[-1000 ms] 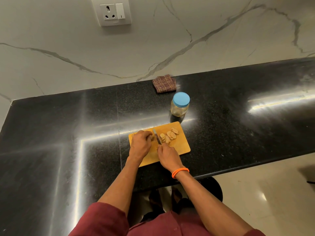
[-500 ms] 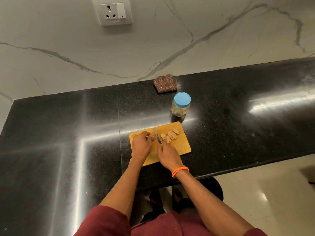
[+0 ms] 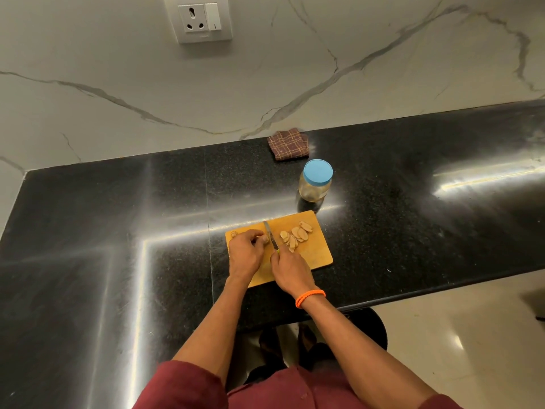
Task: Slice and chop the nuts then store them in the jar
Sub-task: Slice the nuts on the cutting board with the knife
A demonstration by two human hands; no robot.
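A yellow wooden cutting board (image 3: 315, 258) lies on the black counter. My left hand (image 3: 246, 253) pinches a nut (image 3: 264, 238) against the board with curled fingers. My right hand (image 3: 290, 268) grips a small knife (image 3: 270, 234), its blade pointing away from me and standing just right of the pinched nut. Several pale nut slices (image 3: 295, 235) lie in a loose pile on the board's right half. One small nut piece (image 3: 234, 234) sits at the board's far left corner. A clear jar (image 3: 315, 184) with a blue lid on stands behind the board.
A folded brown checked cloth (image 3: 288, 144) lies against the marble wall behind the jar. The black counter (image 3: 118, 231) stretches wide to the left and right. Its front edge runs just below the board. A wall socket (image 3: 199, 20) is mounted above.
Both hands stay in nearly the same place on the board. The knife blade has shifted slightly beside the nut held by my left hand. The slices have not moved.
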